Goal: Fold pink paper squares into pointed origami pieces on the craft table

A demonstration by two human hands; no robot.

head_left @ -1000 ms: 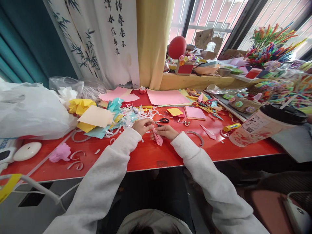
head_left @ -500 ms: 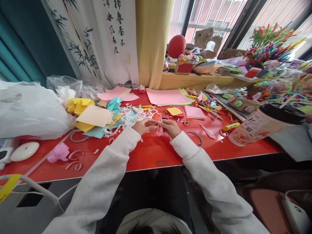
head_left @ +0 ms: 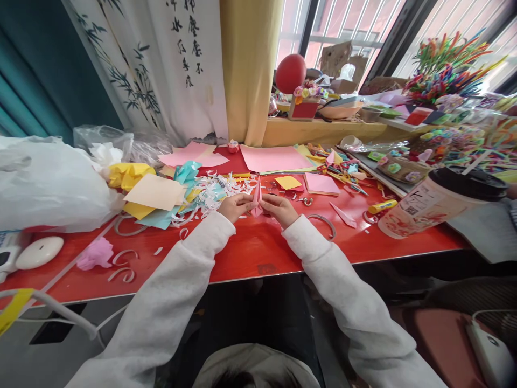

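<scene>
So from my seat on the far end of the feed, the head cam is looking down at a glossy red table (head_left: 242,258), and what I'm mostly staring at is the folded pink paper (head_left: 257,200) right in the middle, between the two hands. It's a long skinny shape — kinda like a stretched diamond — running up to a sharp tip at the far end and narrowing again toward the near end. The folds run lengthwise, so I get lighter and darker pink stripes along it, and it looks pretty crisp, no rips I can make out. The left hand (head_left: 235,208) has its fingers closed in a pinch on one side of it, and the right hand (head_left: 281,210) is pinching the other side, thumbs and fingertips nearly meeting across the paper. Can't tell from this angle whether the lower end touches the tabletop or hangs just over it. Off to the right there's a second pointed pink piece (head_left: 343,215) lying flat on the table, near a yellow tube (head_left: 382,207) and a tilted-looking drink cup (head_left: 428,207). Beyond the right hand I can see a pink square stack (head_left: 322,184) with a yellow square (head_left: 288,182) beside it, and a messy pile of paper shreds (head_left: 216,193) sits just past the left hand.
</scene>
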